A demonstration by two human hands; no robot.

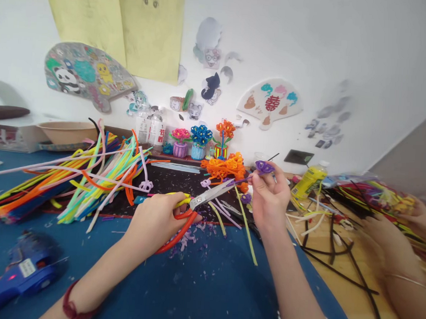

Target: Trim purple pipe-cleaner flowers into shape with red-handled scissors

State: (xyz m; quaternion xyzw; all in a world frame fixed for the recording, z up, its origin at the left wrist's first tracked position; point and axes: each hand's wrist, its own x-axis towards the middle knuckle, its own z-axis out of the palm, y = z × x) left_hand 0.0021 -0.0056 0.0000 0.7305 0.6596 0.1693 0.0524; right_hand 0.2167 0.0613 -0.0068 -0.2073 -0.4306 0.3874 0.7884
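- White fan [273, 101] on the wall [378, 49]: a red 囍 – the double-happiness sign – at its centre.
- Clear bottle [156, 133]: red Chinese characters, seemingly 节 above 胜 – too soft to be sure.
- Blue glue gun [34, 283]: a white label [27, 267], print illegible.
- Yellow-green bottle [308, 181]: dark lettering, unreadable.

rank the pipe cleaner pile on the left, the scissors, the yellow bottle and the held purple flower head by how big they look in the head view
1. pipe cleaner pile
2. scissors, counting only what shows
3. yellow bottle
4. purple flower head
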